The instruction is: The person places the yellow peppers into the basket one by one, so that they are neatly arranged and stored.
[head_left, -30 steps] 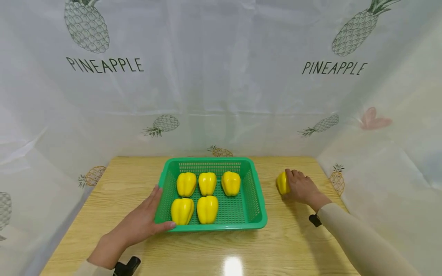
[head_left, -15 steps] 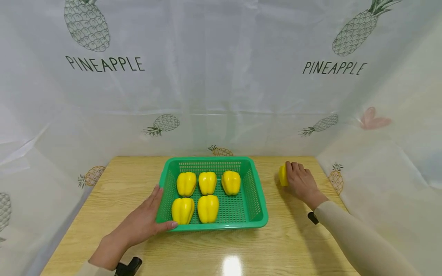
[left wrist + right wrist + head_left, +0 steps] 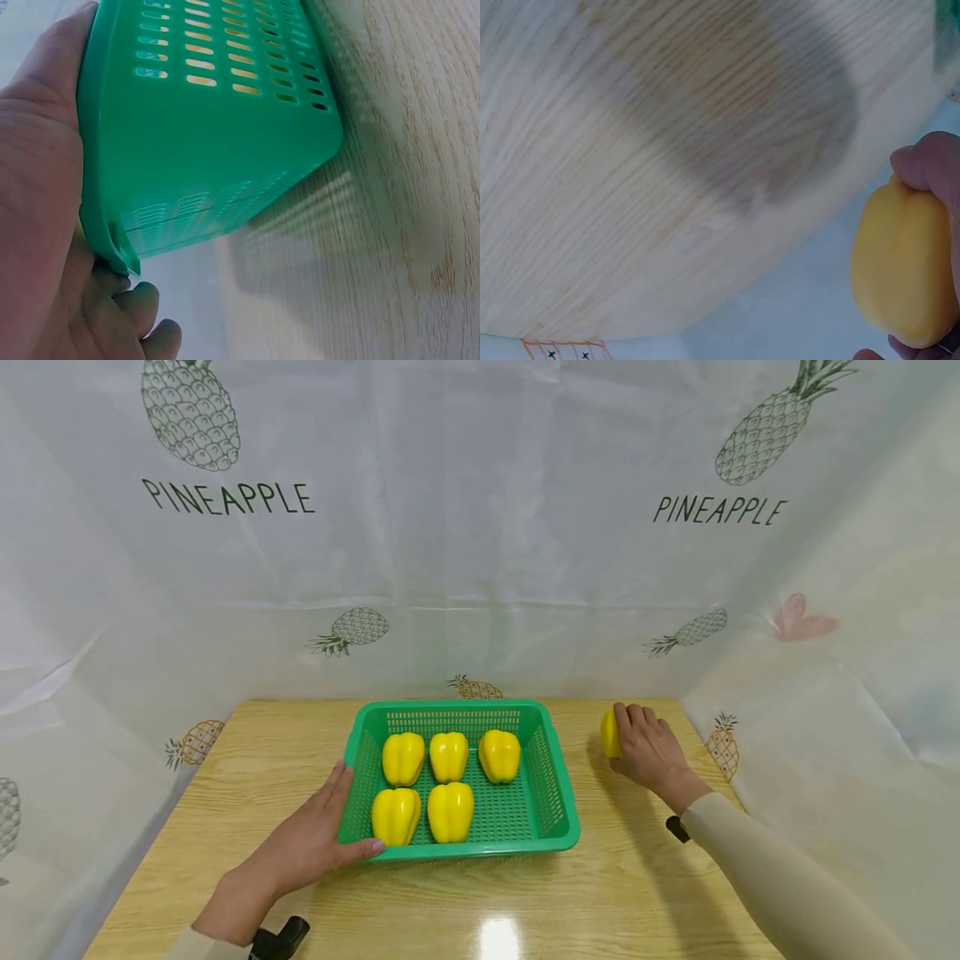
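My right hand (image 3: 651,750) holds a yellow bell pepper (image 3: 611,735) above the right side of the table. In the right wrist view this bell pepper (image 3: 900,262) is off the tabletop, with the thumb at its upper end and fingertips at its lower end. My left hand (image 3: 307,839) rests along the left rim of a green plastic basket (image 3: 558,777), fingers fairly straight and thumb on the front rim. Several yellow bell peppers stand inside, such as one at the back right (image 3: 499,757) and one at the front left (image 3: 396,817).
The wooden table (image 3: 420,910) carries the basket near its back edge. A pale plastic sheet (image 3: 480,543) printed with pineapples hangs behind and along both sides. Basket floor (image 3: 506,818) shows at the front right, beside the peppers.
My right hand has raised the bell pepper off the table and moved slightly away from me. The left hand and the basket stay nearly where they were.
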Tool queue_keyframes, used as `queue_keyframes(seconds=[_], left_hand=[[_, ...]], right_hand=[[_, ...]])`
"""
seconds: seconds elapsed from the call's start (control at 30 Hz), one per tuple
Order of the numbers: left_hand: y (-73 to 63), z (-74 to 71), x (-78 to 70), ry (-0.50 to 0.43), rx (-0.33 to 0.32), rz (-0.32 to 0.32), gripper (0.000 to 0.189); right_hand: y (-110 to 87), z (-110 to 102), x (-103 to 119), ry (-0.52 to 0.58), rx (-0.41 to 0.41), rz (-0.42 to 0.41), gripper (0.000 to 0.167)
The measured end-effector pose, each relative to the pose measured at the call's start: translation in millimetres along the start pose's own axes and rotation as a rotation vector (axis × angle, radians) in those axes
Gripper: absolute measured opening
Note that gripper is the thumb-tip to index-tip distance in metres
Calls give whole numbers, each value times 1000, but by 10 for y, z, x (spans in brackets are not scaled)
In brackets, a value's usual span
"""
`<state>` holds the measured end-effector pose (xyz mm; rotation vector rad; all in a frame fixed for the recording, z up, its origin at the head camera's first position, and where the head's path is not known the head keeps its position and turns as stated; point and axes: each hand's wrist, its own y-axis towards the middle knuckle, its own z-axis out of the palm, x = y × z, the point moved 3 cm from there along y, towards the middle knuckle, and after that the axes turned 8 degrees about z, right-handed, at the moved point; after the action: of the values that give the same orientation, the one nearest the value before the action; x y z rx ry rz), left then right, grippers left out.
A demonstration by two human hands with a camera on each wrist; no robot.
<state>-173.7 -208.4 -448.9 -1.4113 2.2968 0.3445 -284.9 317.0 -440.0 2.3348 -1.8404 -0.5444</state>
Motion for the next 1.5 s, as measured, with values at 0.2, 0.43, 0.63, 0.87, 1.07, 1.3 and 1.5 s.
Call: queue_keyframes(seconds=[0.2, 0.43, 0.63, 0.87, 1.07, 1.3, 1.5], left_hand=[[3, 1, 0, 9, -1, -1, 133], [-1, -1, 11, 25, -10, 7, 132], [3, 15, 22, 19, -12, 9, 132], [17, 26, 20, 25, -21, 15, 132], [18, -1, 16, 56, -36, 33, 131], [23, -32, -2, 99, -45, 48, 129], [15, -12, 10, 109, -40, 44, 127]], right_hand=[[32, -91, 75, -11, -21, -16, 100], [82, -193, 179, -14, -86, -49, 93], [125, -227, 216, -17, -152, -85, 92], [220, -389, 334, -14, -198, -141, 91], [337, -614, 588, 46, -188, -157, 88], [342, -747, 970, 116, -150, -187, 91], [256, -719, 1242, 97, -95, -222, 101]])
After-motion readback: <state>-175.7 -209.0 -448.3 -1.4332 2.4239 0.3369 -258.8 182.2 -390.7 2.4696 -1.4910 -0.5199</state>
